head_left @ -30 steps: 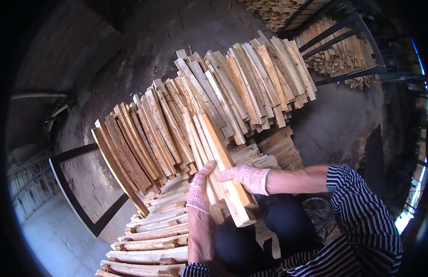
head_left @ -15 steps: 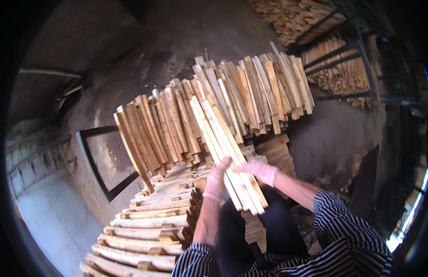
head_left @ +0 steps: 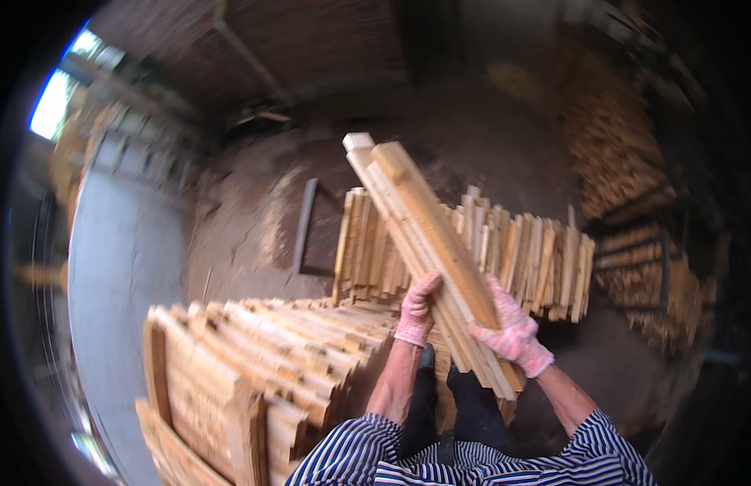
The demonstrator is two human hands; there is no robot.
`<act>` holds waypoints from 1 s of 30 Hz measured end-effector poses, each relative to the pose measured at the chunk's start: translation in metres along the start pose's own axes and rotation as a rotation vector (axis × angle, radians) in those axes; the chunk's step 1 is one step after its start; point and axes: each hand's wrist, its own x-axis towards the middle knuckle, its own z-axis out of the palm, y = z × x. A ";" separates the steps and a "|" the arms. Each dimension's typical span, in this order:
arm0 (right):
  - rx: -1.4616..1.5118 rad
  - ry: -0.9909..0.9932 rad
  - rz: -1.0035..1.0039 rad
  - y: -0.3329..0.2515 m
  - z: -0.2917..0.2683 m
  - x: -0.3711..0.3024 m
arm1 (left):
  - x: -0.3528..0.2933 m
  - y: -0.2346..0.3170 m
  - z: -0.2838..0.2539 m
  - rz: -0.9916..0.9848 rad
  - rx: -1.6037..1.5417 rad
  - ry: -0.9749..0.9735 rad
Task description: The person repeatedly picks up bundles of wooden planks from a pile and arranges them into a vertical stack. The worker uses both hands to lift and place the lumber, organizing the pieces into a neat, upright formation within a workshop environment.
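Observation:
Between my hands I hold a bundle of several long wooden strips [head_left: 428,235], tilted with its far end up and to the left. My left hand [head_left: 419,306], in a pale pink knit glove, is closed round the bundle's left edge. On the other side my right hand [head_left: 513,328], gloved alike, grips the right edge with the thumb across the near part. The fingertips under the strips are hidden. Beyond the bundle stands a row of wooden strips [head_left: 546,259], partly covered by what I hold. At my left is a large stack of strips [head_left: 294,348] laid in layers.
A dark metal frame [head_left: 306,227] stands on the floor beyond the left stack. Along the left runs a pale grey panel [head_left: 124,259]. Further wood piles [head_left: 627,154] lie at the far right, near a dark rack [head_left: 664,271].
My view has swung left, bringing more of the left stack into sight. The bundle is now lifted nearer to me, and both hands still grip it, set farther apart along its sides.

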 end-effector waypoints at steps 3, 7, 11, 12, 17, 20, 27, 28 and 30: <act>0.243 -0.008 -0.234 -0.067 -0.033 -0.006 | -0.043 0.046 0.030 0.029 -0.064 0.022; 0.483 -0.138 -0.309 -0.159 -0.052 -0.017 | -0.141 0.147 0.147 0.282 0.055 0.016; 0.556 -0.208 -0.550 -0.229 -0.033 -0.027 | -0.220 0.199 0.151 0.665 0.121 -0.005; 0.590 -0.272 -0.571 -0.252 -0.027 -0.029 | -0.241 0.200 0.134 0.778 0.200 0.031; 0.586 -0.494 -0.523 -0.366 0.043 -0.040 | -0.379 0.259 0.092 0.942 0.495 0.430; 0.260 -0.487 -0.535 -0.423 0.101 -0.051 | -0.470 0.296 0.099 0.879 0.267 0.486; -0.299 -0.461 -0.558 -0.493 0.269 -0.088 | -0.585 0.330 -0.011 0.925 -0.060 0.525; -0.361 -0.398 -0.659 -0.492 0.283 -0.101 | -0.592 0.335 -0.005 0.865 -0.020 0.453; -0.142 -0.547 -0.710 -0.491 0.294 -0.109 | -0.595 0.340 -0.013 0.835 0.006 0.533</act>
